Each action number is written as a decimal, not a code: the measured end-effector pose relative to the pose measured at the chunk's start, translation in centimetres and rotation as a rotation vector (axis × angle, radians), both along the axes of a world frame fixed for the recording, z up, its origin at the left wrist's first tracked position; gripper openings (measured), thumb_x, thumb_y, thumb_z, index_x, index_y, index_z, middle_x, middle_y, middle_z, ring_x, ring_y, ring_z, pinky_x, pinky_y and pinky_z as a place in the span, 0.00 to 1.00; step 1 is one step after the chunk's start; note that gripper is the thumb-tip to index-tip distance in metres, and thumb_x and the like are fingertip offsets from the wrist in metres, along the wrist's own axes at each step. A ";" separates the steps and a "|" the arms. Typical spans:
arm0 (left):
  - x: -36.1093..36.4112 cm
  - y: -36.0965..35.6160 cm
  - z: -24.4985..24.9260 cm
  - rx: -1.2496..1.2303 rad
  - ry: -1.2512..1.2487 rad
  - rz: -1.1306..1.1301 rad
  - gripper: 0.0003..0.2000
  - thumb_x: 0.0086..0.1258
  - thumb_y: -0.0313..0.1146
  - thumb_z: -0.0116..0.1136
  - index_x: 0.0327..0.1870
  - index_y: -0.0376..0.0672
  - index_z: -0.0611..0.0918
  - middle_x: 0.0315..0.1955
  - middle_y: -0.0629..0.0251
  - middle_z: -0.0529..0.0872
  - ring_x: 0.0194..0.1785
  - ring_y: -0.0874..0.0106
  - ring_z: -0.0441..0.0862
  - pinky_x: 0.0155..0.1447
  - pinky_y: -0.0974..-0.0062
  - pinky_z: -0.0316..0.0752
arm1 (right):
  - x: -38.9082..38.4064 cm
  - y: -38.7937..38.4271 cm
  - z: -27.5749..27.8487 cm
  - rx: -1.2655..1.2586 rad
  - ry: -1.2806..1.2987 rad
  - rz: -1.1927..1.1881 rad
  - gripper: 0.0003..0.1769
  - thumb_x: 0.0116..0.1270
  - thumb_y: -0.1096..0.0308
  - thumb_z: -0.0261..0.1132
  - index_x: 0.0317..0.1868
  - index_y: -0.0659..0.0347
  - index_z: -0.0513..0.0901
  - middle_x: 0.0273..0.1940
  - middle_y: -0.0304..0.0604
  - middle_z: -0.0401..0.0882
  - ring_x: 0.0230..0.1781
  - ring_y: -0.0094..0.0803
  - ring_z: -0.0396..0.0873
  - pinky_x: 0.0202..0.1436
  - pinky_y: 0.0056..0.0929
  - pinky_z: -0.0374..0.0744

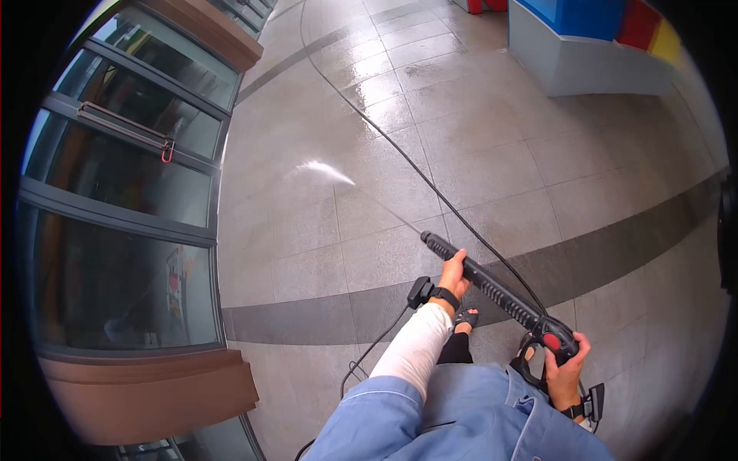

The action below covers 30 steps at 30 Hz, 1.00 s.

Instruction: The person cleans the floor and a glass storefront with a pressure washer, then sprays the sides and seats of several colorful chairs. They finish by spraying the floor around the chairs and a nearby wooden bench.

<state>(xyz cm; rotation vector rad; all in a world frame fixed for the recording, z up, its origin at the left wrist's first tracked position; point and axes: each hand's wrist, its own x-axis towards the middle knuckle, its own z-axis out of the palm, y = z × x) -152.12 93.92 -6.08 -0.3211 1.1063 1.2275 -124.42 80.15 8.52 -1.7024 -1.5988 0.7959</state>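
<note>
A black pressure washer gun (503, 295) with a red patch near its rear lies diagonally in front of my body, nozzle to the upper left. My left hand (454, 276) is wrapped round its ribbed barrel a little behind the nozzle. At the rear, my right hand (566, 375) closes on the grip; the trigger area is partly hidden. A thin jet of water leaves the nozzle and fans into white spray (327, 170) over the tiles. The black hose (407, 160) runs from beside the gun's rear away across the floor.
Wet grey floor tiles (307, 253) with a darker band (400, 309) spread ahead. Glass doors (131, 177) with a red-locked handle line the left, above a brown ledge (154, 392). A grey plinth (592, 65) with coloured panels stands upper right. My sandaled foot (466, 316) shows below the gun.
</note>
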 end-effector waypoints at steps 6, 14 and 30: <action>18.1 6.7 5.0 0.118 -0.178 -0.439 0.14 0.64 0.38 0.53 0.40 0.35 0.69 0.29 0.61 0.74 0.28 0.66 0.75 0.33 0.64 0.75 | 4.6 -5.8 4.5 0.128 -0.197 -0.529 0.34 0.52 0.78 0.62 0.57 0.66 0.54 0.51 0.54 0.61 0.48 0.40 0.68 0.54 0.34 0.66; 13.0 -1.4 3.5 0.015 -0.093 -0.525 0.15 0.66 0.41 0.48 0.37 0.35 0.70 0.30 0.57 0.76 0.41 0.60 0.75 0.52 0.59 0.69 | 7.8 -6.1 6.8 -0.277 0.128 -0.513 0.34 0.46 0.74 0.68 0.51 0.63 0.57 0.38 0.52 0.72 0.37 0.40 0.76 0.41 0.31 0.74; 46.5 -4.2 0.8 -0.022 -0.160 -1.158 0.09 0.62 0.37 0.55 0.34 0.41 0.71 0.27 0.66 0.75 0.30 0.69 0.75 0.34 0.62 0.74 | 16.4 -18.5 4.9 0.012 -0.175 -1.112 0.34 0.50 0.79 0.64 0.55 0.61 0.55 0.36 0.49 0.70 0.26 0.38 0.74 0.34 0.32 0.74</action>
